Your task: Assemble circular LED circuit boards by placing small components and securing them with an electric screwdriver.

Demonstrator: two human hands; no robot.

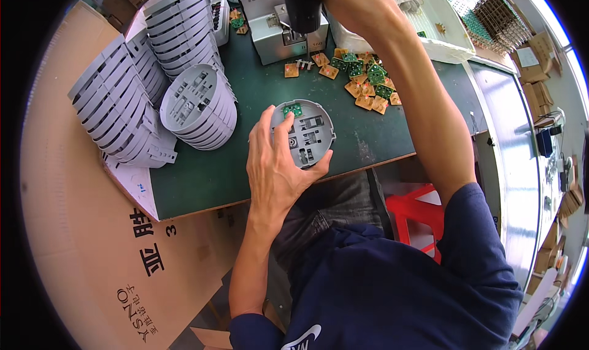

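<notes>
My left hand (279,166) grips a round grey plastic housing (310,132) on the dark green table mat (202,172), fingers curled over its left rim and thumb at its lower right. A small green circuit board (292,110) sits in the housing's upper left. My right hand (353,3) is raised at the far side, wrapped around a black electric screwdriver (302,6) that points down above the table. A pile of small green and orange circuit boards (365,80) lies just beyond the housing, to the right.
Long stacks of grey round housings (153,74) fill the left of the table. A grey metal machine (285,34) stands at the back. A white tray (429,25) sits behind the boards. A large cardboard sheet (73,227) lies left; a red stool (417,212) is below right.
</notes>
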